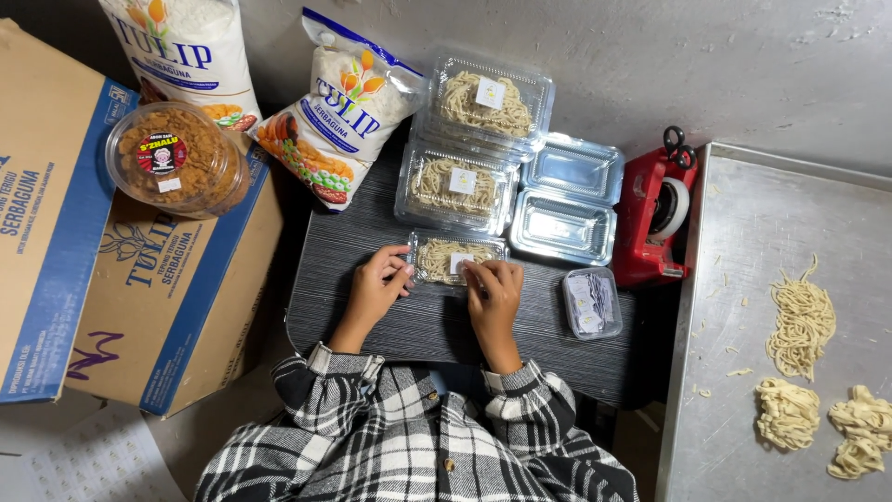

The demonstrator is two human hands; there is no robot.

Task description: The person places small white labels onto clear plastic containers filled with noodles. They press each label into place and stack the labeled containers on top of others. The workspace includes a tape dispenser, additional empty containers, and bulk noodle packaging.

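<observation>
Head view, looking straight down: both hands are on a clear noodle box [444,259] lying on the dark table [372,325]. Left hand [381,284] cups the box's left end, fingers curled against its edge. Right hand [494,290] sits at the right end, fingertips [471,270] pressing down on a small white label [459,262] on the lid. So both hands are pressed onto the box, neither one lifting it.

Just beyond the held box, two more filled boxes [460,181] sit one behind the other, each with its own label. To the right of those, two empty trays [569,200], also one behind the other. Close by the right hand, on its outer side, a small tub of labels [591,302]. Further right, a red tape dispenser [655,223], then a metal tray [734,279] with loose noodle heaps [801,321].

Out past the left hand: two flour bags [334,116], a round snack tub [172,158] and cardboard cartons [139,279].
</observation>
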